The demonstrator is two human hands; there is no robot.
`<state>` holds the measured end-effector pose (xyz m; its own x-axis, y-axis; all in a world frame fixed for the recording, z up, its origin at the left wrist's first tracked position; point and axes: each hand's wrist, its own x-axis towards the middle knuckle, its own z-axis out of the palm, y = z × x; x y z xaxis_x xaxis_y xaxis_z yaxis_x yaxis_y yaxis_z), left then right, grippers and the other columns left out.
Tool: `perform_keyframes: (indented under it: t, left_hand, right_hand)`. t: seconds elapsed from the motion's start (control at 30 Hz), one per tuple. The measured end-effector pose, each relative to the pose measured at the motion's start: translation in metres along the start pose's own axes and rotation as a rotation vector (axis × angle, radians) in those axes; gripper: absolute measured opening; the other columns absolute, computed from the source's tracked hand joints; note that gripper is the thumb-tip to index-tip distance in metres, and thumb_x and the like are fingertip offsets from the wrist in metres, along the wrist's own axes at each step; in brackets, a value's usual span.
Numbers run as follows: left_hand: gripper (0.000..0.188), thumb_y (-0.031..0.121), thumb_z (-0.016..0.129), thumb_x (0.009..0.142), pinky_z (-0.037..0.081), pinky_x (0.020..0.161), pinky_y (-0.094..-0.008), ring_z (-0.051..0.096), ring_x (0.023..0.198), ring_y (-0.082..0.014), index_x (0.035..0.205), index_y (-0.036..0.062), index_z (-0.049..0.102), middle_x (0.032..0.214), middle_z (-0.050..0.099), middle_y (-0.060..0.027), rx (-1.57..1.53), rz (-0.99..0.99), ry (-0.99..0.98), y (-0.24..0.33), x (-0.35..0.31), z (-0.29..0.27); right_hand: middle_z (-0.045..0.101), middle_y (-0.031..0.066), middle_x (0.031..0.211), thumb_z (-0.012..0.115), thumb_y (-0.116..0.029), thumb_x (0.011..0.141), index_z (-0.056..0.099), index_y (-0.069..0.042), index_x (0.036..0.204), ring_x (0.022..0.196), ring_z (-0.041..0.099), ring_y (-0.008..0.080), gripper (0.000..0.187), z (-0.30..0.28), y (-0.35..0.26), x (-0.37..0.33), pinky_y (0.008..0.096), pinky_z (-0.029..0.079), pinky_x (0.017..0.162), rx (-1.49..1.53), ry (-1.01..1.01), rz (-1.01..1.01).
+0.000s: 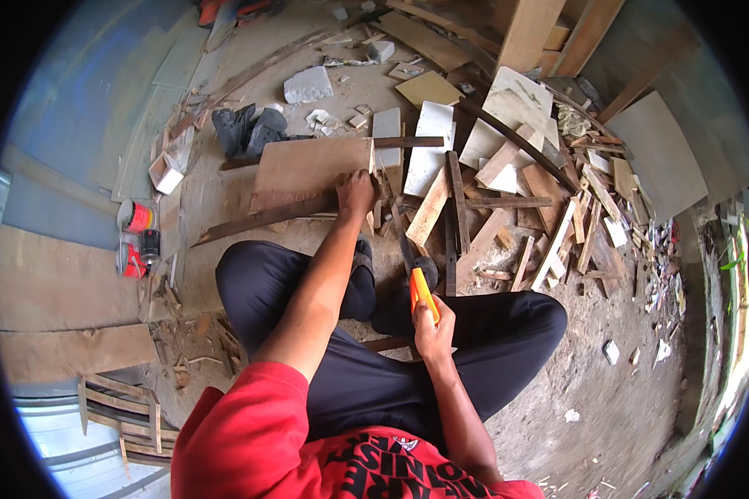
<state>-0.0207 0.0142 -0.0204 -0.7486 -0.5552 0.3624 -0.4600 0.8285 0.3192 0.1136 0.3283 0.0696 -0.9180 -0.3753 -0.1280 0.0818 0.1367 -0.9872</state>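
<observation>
The person sits on the dirt floor (pixel 607 391) with knees bent, in black trousers and a red shirt. The left hand (pixel 356 193) reaches far forward and grips the near right corner of a flat brown board (pixel 308 170), fingers curled over its edge; the board lies on a long dark plank (pixel 258 220) that runs off to the left. The right hand (pixel 433 333) stays near the body, clenched around the orange handle of a saw (pixel 420 291) — its dark blade points away toward the board (the blade is partly lost against the scrap behind it, so its tip is hard to place). To the right of the board spreads a heap of wood offcuts (pixel 516 216), pale and dark pieces lying crosswise. Beyond the board sit a pair of dark shoes (pixel 248 129) and a grey stone block (pixel 308 85). At the far left stand red and white tins (pixel 137 218) — just beside a wall.
</observation>
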Motion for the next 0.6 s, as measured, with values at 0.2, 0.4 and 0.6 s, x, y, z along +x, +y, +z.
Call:
perform_keyframes:
  t: [0.2, 0.4, 0.6]
  left_hand:
    - [0.022, 0.022, 0.057, 0.083, 0.051, 0.086, -0.0475, 0.067, 0.095, -0.0386, 0.088, 0.0025, 0.067, 0.100, 0.070, -0.0202, -0.114, -0.024, -0.134, 0.012, 0.002, -0.025]
    - [0.023, 0.025, 0.060, 0.081, 0.053, 0.082, -0.0490, 0.067, 0.094, -0.0399, 0.088, 0.0040, 0.067, 0.098, 0.070, -0.0207, -0.202, -0.117, -0.065, 0.017, 0.006, -0.023]
    - [0.025, 0.020, 0.063, 0.078, 0.055, 0.085, -0.0482, 0.068, 0.094, -0.0406, 0.089, -0.0005, 0.071, 0.099, 0.070, -0.0243, -0.209, -0.247, -0.329, 0.015, 0.033, -0.029]
  right_hand:
    - [0.050, 0.0074, 0.059, 0.055, -0.020, 0.095, 0.055, 0.005, 0.080, 0.057, 0.047, 0.0110, 0.029, 0.003, -0.020, -0.003, 0.0324, 0.037, 0.052, -0.046, -0.030, 0.062]
    - [0.047, 0.0016, 0.058, 0.056, -0.024, 0.096, 0.051, 0.001, 0.075, 0.056, 0.045, 0.0083, 0.033, 0.000, -0.021, -0.029, 0.0298, 0.035, 0.051, -0.093, -0.034, 0.088]
    - [0.044, -0.0042, 0.059, 0.055, -0.036, 0.102, 0.049, -0.004, 0.077, 0.052, 0.039, 0.0029, 0.041, 0.007, -0.024, -0.019, 0.0219, 0.029, 0.047, 0.109, -0.010, 0.045]
